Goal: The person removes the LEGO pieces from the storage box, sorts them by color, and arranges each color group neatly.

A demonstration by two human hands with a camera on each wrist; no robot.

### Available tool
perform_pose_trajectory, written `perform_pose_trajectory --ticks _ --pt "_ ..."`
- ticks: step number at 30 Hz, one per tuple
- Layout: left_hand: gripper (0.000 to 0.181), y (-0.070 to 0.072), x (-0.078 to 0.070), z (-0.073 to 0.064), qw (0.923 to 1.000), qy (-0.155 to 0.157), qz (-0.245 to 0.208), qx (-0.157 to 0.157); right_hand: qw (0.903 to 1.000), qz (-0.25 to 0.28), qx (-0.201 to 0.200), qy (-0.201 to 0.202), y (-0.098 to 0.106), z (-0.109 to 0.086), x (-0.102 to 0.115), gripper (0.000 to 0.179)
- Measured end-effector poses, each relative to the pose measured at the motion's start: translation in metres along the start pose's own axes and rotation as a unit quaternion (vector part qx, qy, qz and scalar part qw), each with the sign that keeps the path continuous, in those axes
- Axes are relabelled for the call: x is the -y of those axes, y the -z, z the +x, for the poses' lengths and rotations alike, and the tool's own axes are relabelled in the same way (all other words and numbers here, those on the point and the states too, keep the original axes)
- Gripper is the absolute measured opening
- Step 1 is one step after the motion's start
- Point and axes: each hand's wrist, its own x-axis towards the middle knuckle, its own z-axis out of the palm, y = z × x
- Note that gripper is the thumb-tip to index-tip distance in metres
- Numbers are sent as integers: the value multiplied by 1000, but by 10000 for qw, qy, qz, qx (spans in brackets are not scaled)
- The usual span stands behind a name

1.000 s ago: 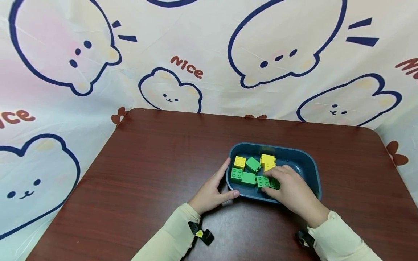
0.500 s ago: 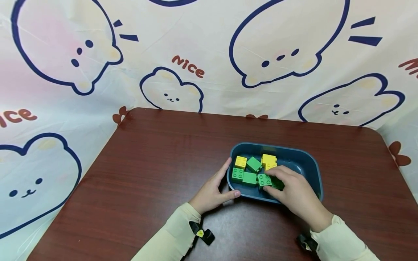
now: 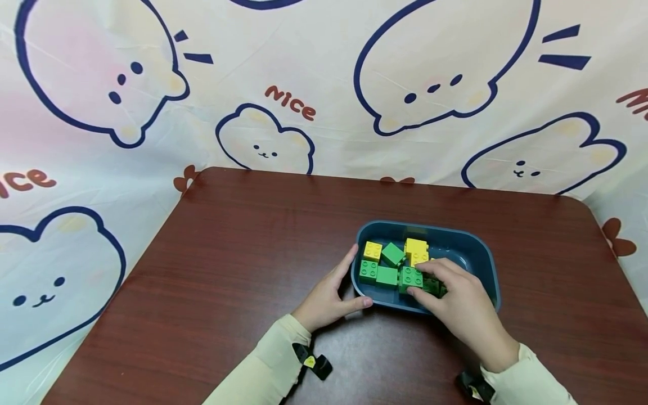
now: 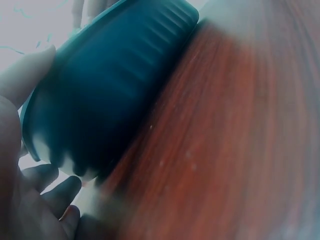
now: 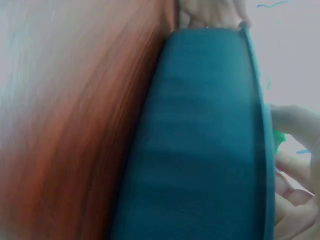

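A blue tray (image 3: 468, 253) with several green and yellow toy building bricks stands on the table. My left hand (image 3: 329, 295) lies spread against the tray's left end, thumb at the near rim and fingers along the end. The left wrist view shows the left thumb (image 4: 30, 75) against the tray's outer wall. Inside the tray, my right hand (image 3: 463, 301) pinches a green brick (image 3: 410, 278) between thumb and forefinger. More green bricks beneath that hand are partly hidden. In the right wrist view, only a bit of the green brick (image 5: 279, 138) shows beyond the rim.
Left of the pinched brick lie a yellow brick (image 3: 372, 251) and several green bricks (image 3: 387, 276). Yellow bricks (image 3: 416, 250) sit just behind it. A brown wooden table (image 3: 253, 236) bears the tray, with a printed cloth (image 3: 334, 140) behind its far edge.
My right hand and the green brick have shifted slightly right, and the brick appears slightly raised. More dark green bricks show under the hand. The left hand has stayed in place at the tray.
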Motion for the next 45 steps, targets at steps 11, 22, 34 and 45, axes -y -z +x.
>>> perform_pose_trajectory --ticks 11,22,34,45 --pt "102 -1 -1 -1 9999 6 97 -98 9970 47 -627 450 -12 -4 -4 44" --pt "103 -1 0 0 10000 -53 58 -47 9960 62 -693 554 -9 -6 -3 46" --pt "102 -3 2 -1 9999 -55 67 -101 9919 457 -882 797 -2 -16 17 47" --pt "101 -2 1 0 9999 -114 42 -62 9831 975 -995 1184 -10 -30 32 51"
